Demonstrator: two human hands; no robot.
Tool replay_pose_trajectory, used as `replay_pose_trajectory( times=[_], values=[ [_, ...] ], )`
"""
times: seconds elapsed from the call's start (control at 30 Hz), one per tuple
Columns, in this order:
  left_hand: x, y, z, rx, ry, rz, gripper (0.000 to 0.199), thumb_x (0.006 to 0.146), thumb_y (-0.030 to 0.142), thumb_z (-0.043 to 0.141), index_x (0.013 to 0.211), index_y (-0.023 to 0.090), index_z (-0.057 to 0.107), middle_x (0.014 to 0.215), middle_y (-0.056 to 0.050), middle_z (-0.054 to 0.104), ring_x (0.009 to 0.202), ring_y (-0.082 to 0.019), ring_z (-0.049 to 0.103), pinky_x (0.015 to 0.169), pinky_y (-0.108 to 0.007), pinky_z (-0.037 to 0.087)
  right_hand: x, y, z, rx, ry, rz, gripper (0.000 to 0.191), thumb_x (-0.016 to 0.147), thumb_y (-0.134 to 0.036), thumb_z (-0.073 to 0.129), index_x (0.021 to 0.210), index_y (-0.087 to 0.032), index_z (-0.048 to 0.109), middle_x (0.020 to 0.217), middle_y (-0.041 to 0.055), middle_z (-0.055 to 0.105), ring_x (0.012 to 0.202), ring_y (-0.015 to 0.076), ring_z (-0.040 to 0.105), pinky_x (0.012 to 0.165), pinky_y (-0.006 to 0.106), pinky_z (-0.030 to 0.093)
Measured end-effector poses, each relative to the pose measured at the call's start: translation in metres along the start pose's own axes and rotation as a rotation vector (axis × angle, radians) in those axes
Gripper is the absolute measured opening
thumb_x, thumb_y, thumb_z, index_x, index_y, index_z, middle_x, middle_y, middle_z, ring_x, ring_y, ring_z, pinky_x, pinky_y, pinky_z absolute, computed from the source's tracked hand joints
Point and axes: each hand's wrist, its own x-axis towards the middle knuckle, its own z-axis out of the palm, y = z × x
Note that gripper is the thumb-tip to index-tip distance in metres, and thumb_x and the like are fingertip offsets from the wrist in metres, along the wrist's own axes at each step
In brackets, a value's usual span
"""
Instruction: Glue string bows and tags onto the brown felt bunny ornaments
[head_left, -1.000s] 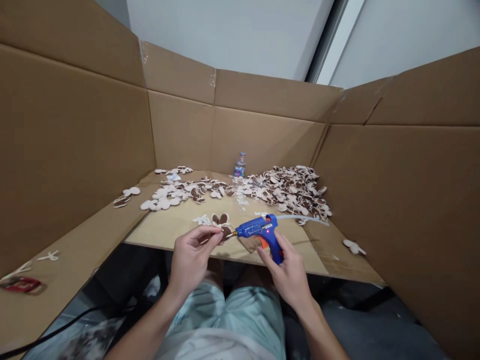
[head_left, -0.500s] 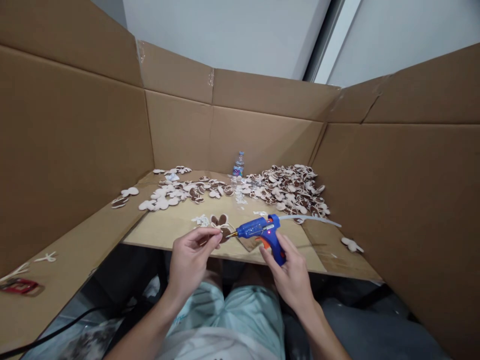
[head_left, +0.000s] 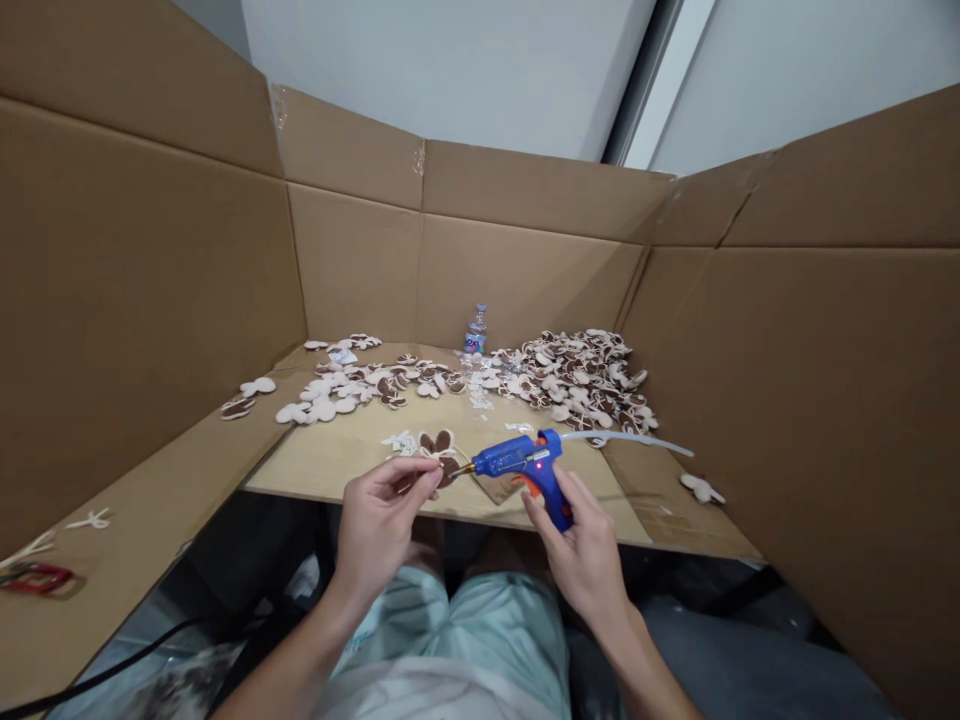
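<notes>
My left hand [head_left: 386,515] pinches a small brown and cream bunny-shaped felt piece [head_left: 444,441], its two ears pointing up and away from me. In my right hand [head_left: 589,555] is a blue hot glue gun [head_left: 517,456] with an orange trigger and a small lit red light. The brass nozzle points left and meets the brown body of the bunny piece, close to my left fingertips. A pale glue stick [head_left: 637,438] sticks out of the gun's back end. Just behind the bunny piece lie some small white bits [head_left: 403,443].
A big heap of brown and white bunny pieces [head_left: 581,375] fills the back right; a looser spread [head_left: 337,390] lies back left. A plastic bottle [head_left: 475,330] stands at the back. Cardboard walls [head_left: 525,270] enclose the board. Red-handled scissors or snips [head_left: 37,578] lie far left.
Almost nothing differs. The glue gun's nozzle stays at the bunny piece, and the view has shifted very slightly.
</notes>
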Motion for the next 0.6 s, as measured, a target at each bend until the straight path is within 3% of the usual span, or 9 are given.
replay_pose_trajectory(
  times=[0.43,0.53,0.6],
  values=[
    [0.003,-0.008,-0.002,0.028,0.016,0.009,0.014,0.073,0.029,0.075,0.081,0.017,0.075,0.083,-0.005,0.077,0.073,-0.019,0.071,0.068,-0.027,0.059,0.0,0.008,-0.001,-0.131,0.063,-0.018,0.041,0.09,-0.042,0.05,0.117,-0.013,0.061,0.097,0.0143,0.066,0.086,0.0257,0.064,0.072,0.035,0.053],
    [0.007,-0.012,-0.005,0.039,0.028,0.001,0.016,0.074,0.03,0.074,0.084,0.017,0.075,0.084,-0.006,0.077,0.075,-0.02,0.072,0.071,-0.028,0.059,0.01,0.02,-0.005,-0.22,-0.003,0.042,0.043,0.087,-0.041,0.052,0.117,-0.012,0.06,0.094,0.0131,0.065,0.083,0.0254,0.063,0.073,0.036,0.052],
    [0.012,-0.014,-0.008,0.047,0.044,-0.003,0.019,0.075,0.031,0.073,0.088,0.017,0.076,0.086,-0.006,0.078,0.077,-0.02,0.073,0.073,-0.03,0.06,0.019,0.034,-0.007,-0.335,-0.123,0.125,0.041,0.085,-0.037,0.053,0.115,-0.011,0.061,0.099,0.0146,0.066,0.089,0.0267,0.064,0.078,0.036,0.051]
  ],
)
